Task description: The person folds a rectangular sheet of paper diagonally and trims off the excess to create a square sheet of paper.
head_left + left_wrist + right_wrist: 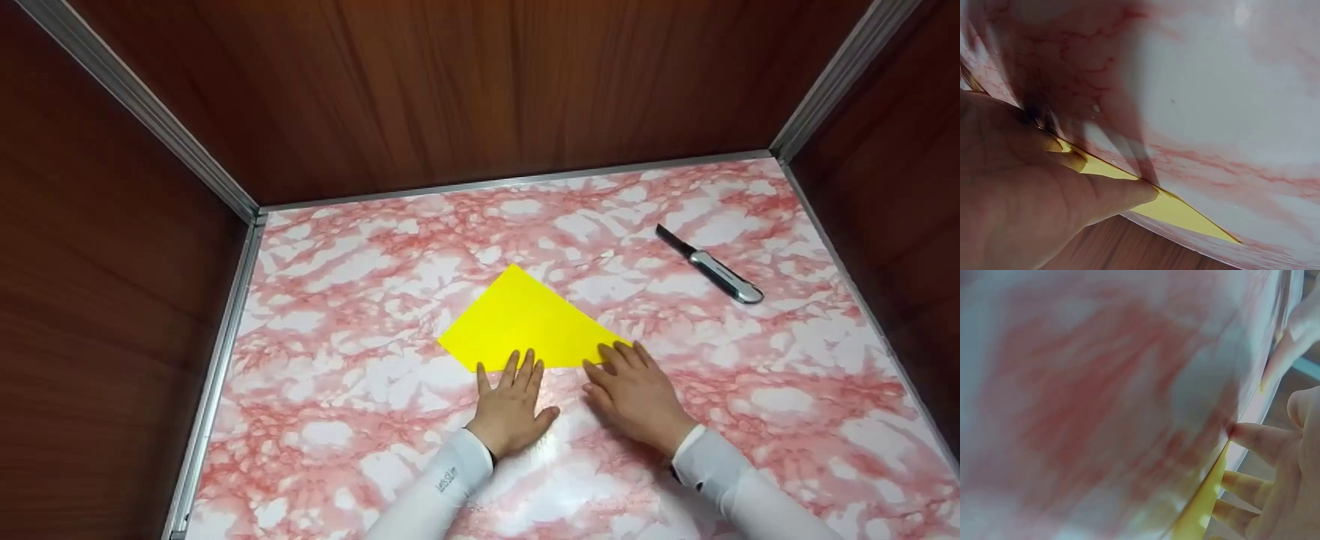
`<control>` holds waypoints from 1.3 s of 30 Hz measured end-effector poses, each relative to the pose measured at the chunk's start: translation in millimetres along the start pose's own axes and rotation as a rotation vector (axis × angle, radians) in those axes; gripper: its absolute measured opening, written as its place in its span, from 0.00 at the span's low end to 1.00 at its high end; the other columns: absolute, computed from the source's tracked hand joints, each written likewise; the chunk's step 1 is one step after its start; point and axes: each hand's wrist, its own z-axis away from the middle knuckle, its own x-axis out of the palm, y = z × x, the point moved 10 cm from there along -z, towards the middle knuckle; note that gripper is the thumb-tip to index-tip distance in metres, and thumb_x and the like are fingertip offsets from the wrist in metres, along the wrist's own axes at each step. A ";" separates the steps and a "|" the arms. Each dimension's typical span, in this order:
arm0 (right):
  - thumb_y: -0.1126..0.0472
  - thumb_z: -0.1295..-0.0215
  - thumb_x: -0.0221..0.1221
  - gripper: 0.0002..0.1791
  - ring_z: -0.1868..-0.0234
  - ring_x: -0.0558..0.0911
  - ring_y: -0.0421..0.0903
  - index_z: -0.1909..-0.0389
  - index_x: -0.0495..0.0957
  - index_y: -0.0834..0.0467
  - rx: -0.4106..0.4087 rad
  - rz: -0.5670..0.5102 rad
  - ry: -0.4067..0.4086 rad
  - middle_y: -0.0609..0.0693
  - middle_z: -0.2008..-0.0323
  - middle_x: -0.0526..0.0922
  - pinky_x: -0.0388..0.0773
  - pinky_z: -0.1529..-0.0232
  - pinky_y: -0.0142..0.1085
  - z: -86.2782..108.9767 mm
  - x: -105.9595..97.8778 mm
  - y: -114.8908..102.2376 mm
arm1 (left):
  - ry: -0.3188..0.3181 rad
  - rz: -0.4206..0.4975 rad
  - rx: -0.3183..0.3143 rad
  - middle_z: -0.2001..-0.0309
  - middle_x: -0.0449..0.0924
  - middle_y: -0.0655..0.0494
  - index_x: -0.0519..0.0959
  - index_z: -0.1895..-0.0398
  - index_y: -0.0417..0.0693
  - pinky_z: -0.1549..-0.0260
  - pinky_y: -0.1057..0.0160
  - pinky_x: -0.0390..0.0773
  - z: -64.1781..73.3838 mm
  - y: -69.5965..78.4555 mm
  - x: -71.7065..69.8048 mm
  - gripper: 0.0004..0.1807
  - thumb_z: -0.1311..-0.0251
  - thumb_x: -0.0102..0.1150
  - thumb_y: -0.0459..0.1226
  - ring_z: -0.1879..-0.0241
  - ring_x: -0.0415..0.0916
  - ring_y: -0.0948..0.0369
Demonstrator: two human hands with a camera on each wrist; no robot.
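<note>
A folded sheet of yellow paper lies on the table with its point toward the back wall and its long edge facing the person. My left hand rests flat with fingers spread, the fingertips on the near edge of the paper. At the sheet's right corner my right hand presses down with extended fingertips. The left wrist view has the left hand lying over the yellow paper along its edge. In the right wrist view, fingertips of the right hand touch the paper's edge.
A utility knife with a black blade and silver-black handle lies to the right, beyond the paper. The red-and-white marbled table is bordered by metal rails. Brown wood-look panels stand behind and at both sides.
</note>
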 end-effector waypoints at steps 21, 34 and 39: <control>0.38 0.29 0.48 0.33 0.32 0.53 0.68 0.33 0.71 0.55 0.263 0.011 -0.132 0.64 0.31 0.61 0.42 0.35 0.64 48.8 -12.1 77.0 | 0.001 0.005 0.018 0.22 0.34 0.54 0.43 0.21 0.52 0.39 0.28 0.40 0.6 1.1 1.2 0.46 0.34 0.29 0.68 0.25 0.31 0.54; 0.41 0.31 0.52 0.33 0.32 0.54 0.68 0.32 0.70 0.56 0.264 0.009 -0.109 0.65 0.33 0.64 0.48 0.36 0.63 51.0 -10.6 74.5 | -0.018 0.017 0.051 0.23 0.33 0.45 0.41 0.22 0.43 0.30 0.52 0.38 0.4 9.4 3.4 0.47 0.32 0.27 0.66 0.25 0.30 0.51; 0.39 0.30 0.51 0.34 0.32 0.53 0.68 0.30 0.67 0.56 0.294 0.023 -0.163 0.66 0.32 0.62 0.47 0.36 0.64 51.5 -5.3 76.9 | -0.020 0.025 0.035 0.23 0.32 0.47 0.41 0.22 0.44 0.31 0.44 0.38 0.1 7.6 4.6 0.48 0.33 0.26 0.68 0.25 0.29 0.52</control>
